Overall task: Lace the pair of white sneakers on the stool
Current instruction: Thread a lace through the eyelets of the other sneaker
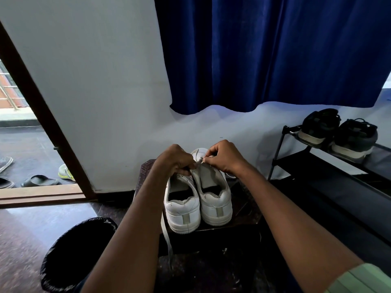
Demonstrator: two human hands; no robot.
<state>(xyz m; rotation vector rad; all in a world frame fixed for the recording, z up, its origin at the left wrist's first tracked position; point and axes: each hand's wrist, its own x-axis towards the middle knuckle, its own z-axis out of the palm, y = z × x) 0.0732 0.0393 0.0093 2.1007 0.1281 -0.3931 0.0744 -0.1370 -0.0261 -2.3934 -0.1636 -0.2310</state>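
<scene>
Bin: black plastic liner [78, 250] crinkling, left of the stool.
Lace: flat white lace [167, 240] hanging over the stool's [243, 212] front edge.
Sneakers: smooth white sneakers [198, 204] sitting side by side, heels facing front.
Left hand: left hand [175, 159] curling, pinching lace.
Right hand: right hand [226, 157] pinching lace tip.

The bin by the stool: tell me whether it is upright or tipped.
Upright. The bin stands on the floor left of the stool, its black-lined mouth facing up. Whether it holds anything cannot be told; the inside is dark.

Smooth white leather-look sneakers [198, 199]; glossy stone floor [31, 225]; blue cloth curtain [264, 49].
</scene>
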